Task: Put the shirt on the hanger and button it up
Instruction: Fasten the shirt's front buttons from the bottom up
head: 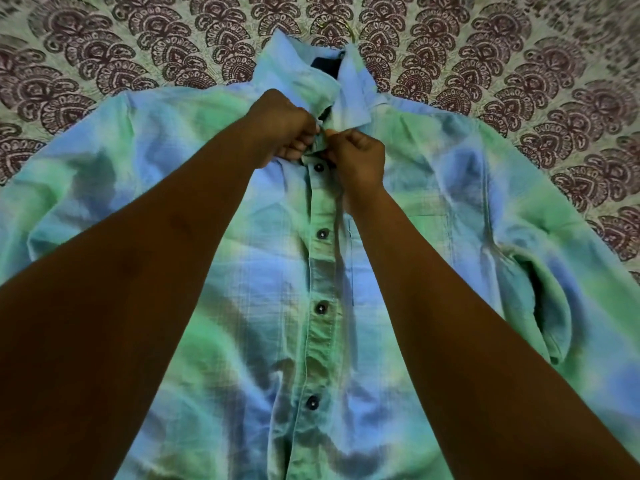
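Head view looks down two bare forearms to a tie-dyed shirt (415, 209) spread front-up on a bedspread (104, 64) printed with dark paisley fans. The left hand (280, 128) and the right hand (358, 157) meet just under the collar (301, 77), each with fingers curled and pinching the edge of the placket (320, 268) where the top button should sit. That button itself is hidden between the fingertips, so I cannot tell whether it is through its hole yet.

Below the hands, four dark buttons (322, 233) show down the placket, all apparently fastened, since the two front edges lie closed over one another. A thin curved wire, probably the hanger hook (348, 29), pokes out above the collar, which suggests the hanger is already inside the shoulders, though its body is out of sight. By that reading the job is nearly done: only the neck button seems left, and the hem is cut off by the frame.

The cloth is a light woven fabric in blotchy green, blue and white, softly creased, with a chest pocket (398, 237) to the right of the placket and a short sleeve (540, 306) folded in at the right side.
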